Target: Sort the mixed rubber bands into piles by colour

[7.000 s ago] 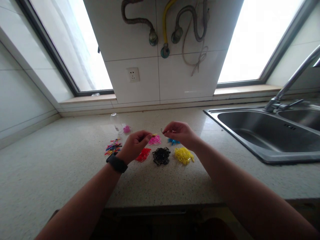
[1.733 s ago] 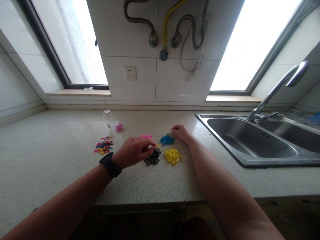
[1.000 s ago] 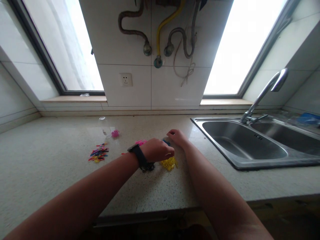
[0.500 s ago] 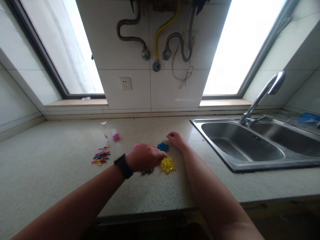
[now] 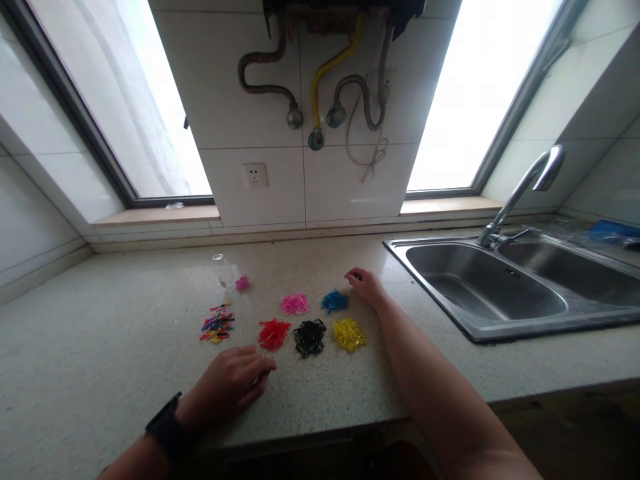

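Small, thin bands, apparently rubber bands, lie in separate piles on the counter: pink (image 5: 295, 303), blue (image 5: 335, 301), red (image 5: 273, 334), black (image 5: 309, 338) and yellow (image 5: 349, 334). A mixed-colour pile (image 5: 217, 325) lies to their left. My left hand (image 5: 233, 381), with a dark watch on its wrist, rests on the counter just in front of the red pile, its fingers curled. Beside the blue pile, on its right, my right hand (image 5: 366, 285) is closed with its fingers bent in. Whatever either hand may hold is hidden.
A clear tube-like container (image 5: 223, 273) stands behind the mixed pile, with a small pink object (image 5: 243, 283) beside it. At the right is a steel double sink (image 5: 425, 293) with a tap (image 5: 525, 193). The counter's front edge (image 5: 350, 429) runs close to me.
My left hand has moved left and toward me, from over the piles to in front of the red one, uncovering the red and black piles. My right hand stays beside the blue pile.
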Tool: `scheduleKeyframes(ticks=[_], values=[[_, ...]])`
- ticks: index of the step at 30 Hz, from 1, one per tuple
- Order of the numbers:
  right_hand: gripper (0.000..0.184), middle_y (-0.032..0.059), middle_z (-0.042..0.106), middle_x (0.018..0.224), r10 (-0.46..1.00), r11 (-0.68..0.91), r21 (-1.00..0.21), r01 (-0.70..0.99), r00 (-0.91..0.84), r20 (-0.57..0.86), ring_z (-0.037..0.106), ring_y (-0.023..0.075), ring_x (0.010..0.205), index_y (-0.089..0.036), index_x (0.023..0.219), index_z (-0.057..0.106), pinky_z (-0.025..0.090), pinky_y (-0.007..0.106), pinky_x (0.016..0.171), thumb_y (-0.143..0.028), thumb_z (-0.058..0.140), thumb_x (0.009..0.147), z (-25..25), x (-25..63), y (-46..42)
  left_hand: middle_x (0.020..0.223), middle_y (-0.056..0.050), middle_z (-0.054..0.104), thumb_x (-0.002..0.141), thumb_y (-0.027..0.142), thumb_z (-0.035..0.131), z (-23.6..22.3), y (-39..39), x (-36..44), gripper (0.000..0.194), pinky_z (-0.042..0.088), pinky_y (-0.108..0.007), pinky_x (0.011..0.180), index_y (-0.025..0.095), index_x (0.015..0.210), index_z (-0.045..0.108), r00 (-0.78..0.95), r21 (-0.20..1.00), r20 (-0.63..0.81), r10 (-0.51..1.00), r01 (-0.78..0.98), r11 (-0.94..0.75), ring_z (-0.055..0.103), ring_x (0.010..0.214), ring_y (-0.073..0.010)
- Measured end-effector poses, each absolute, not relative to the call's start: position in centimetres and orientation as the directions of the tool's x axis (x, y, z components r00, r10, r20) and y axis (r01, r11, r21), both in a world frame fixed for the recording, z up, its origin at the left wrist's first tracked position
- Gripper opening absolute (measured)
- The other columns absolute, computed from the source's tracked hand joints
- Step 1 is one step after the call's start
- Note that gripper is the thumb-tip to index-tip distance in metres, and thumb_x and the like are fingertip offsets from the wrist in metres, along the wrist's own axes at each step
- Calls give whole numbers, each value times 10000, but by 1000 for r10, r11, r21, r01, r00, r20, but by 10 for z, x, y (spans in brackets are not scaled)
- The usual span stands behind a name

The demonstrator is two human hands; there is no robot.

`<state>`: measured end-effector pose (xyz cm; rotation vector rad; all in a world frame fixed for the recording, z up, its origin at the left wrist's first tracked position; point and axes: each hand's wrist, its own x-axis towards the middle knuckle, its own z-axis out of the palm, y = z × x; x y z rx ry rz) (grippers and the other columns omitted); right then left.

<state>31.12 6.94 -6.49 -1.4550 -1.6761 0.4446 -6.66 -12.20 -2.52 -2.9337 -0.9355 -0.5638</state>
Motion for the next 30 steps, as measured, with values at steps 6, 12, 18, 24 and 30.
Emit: scheduleKeyframes(ticks=[6, 12, 18, 24, 30], values=[[348, 41, 663, 700, 918, 280, -760, 586, 67, 390, 581, 172, 650, -167, 853, 700, 450, 286, 638, -474, 540, 818, -58, 312, 54, 706, -17, 629, 899, 136, 508, -29, -123, -57, 127, 414, -288, 597, 204, 885, 615, 811, 32, 278, 515, 528, -849, 549, 655, -174], [350, 57, 671, 734, 900, 304, -764, 569, 92, 426, 607, 182, 699, -154, 920, 692, 471, 295, 669, -459, 539, 841, -31, 300, 28, 719, -18, 652, 930, 177, 479, -29, -120, -63, 165, 427, -277, 580, 201, 959, 640, 820, 80, 276, 502, 500, -862, 589, 628, -157], [302, 38, 654, 731, 877, 445, -660, 606, -144, 459, 549, 143, 634, -160, 942, 702, 419, 259, 614, -397, 527, 878, 18, 243, 5, 756, -19, 679, 916, 200, 503, -30, -120, -65, 190, 440, -268, 595, 218, 1041, 645, 828, 97, 246, 504, 497, -863, 622, 653, -159], [184, 30, 715, 876, 722, 685, -462, 563, -608, 330, 606, 131, 763, -191, 952, 724, 409, 238, 721, -279, 584, 870, 36, 146, -2, 746, -14, 687, 909, 221, 512, -31, -119, -66, 183, 442, -280, 592, 229, 1037, 642, 828, 77, 225, 514, 511, -856, 633, 643, -172], [221, 66, 746, 954, 655, 748, -241, 619, -747, 113, 670, 194, 880, -212, 1007, 737, 441, 264, 754, -306, 581, 882, 28, 70, 7, 717, -17, 680, 922, 220, 501, -30, -119, -65, 170, 424, -260, 575, 217, 1010, 647, 823, 81, 255, 508, 505, -859, 625, 615, -155]])
